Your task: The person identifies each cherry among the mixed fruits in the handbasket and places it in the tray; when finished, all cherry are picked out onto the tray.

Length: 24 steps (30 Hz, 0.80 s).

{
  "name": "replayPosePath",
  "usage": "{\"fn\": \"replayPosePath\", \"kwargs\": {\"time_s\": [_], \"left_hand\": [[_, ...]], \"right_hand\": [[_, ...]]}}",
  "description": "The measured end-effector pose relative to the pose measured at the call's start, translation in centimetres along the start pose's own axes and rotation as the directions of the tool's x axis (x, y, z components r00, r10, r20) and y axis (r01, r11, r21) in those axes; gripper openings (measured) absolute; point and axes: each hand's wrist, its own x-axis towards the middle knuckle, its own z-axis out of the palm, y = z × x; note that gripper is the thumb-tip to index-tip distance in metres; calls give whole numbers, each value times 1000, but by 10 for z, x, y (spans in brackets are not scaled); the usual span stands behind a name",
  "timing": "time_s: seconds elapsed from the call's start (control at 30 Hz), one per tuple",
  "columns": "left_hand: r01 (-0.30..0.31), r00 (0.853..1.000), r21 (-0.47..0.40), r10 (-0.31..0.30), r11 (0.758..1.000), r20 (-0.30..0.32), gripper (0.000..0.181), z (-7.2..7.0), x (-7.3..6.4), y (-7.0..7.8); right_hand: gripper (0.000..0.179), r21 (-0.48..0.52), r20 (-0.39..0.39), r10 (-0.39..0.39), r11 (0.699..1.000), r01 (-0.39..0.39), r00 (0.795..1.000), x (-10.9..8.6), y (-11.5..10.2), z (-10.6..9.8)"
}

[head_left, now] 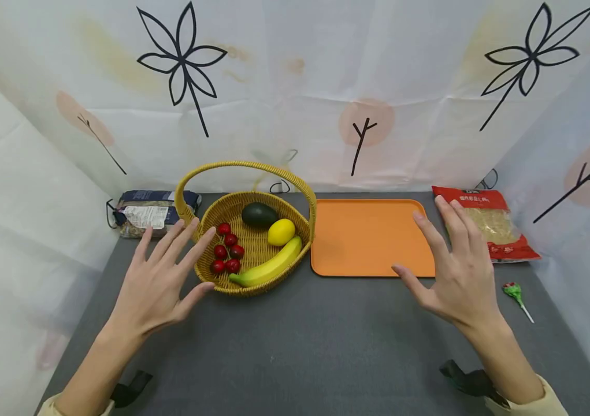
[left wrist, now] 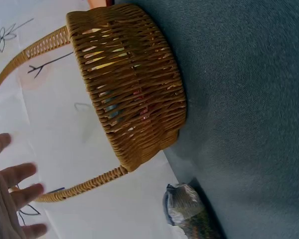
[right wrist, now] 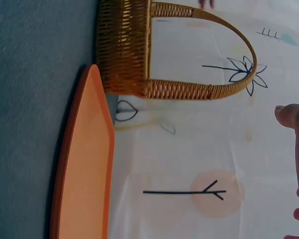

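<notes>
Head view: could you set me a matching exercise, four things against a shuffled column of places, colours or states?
1. banana
2. orange tray
3. lollipop
4. left hand

A. between the basket and the red packet
B. fingers spread, holding nothing
C. inside the basket
D. green and red top, white stick

Pairs: 1-C, 2-A, 3-D, 4-B

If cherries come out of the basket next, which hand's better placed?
Probably left. The left hand is free and open, by the side of the basket where the cherries lie. The right hand is also free but across by the orange tray, farther away.
</notes>
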Motion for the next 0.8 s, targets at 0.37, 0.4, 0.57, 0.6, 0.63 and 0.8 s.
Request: {"fn": "replayPosePath", "kwargs": {"time_s": [0.37, 0.4, 0.57, 0.6, 0.63, 0.8], "left_hand": [[200, 979, -198, -187, 960, 83, 46, 18, -12, 6], [223, 974, -216, -209, 951, 89, 46, 20, -13, 7], [351, 936, -321, -320, 879, 147, 41, 31, -21, 12], [378, 926, -337, -343, 862, 160, 41, 33, -23, 14], [406, 914, -354, -367, 843, 173, 41, 34, -24, 15], [534, 843, -443, -489, 720, 223, 44, 41, -29, 21]], "right_hand": [[49, 514, 78, -66, 858, 16, 995, 19, -40, 31], [43, 553, 117, -67, 833, -9, 991, 21, -46, 35], [41, 705, 285, -101, 696, -137, 953, 31, -76, 62], [40, 728, 318, -113, 665, -166, 941, 34, -82, 69], [38, 748, 347, -126, 635, -193, 929, 36, -89, 77], [30, 798, 491, -191, 492, -350, 850, 54, -118, 115]]}}
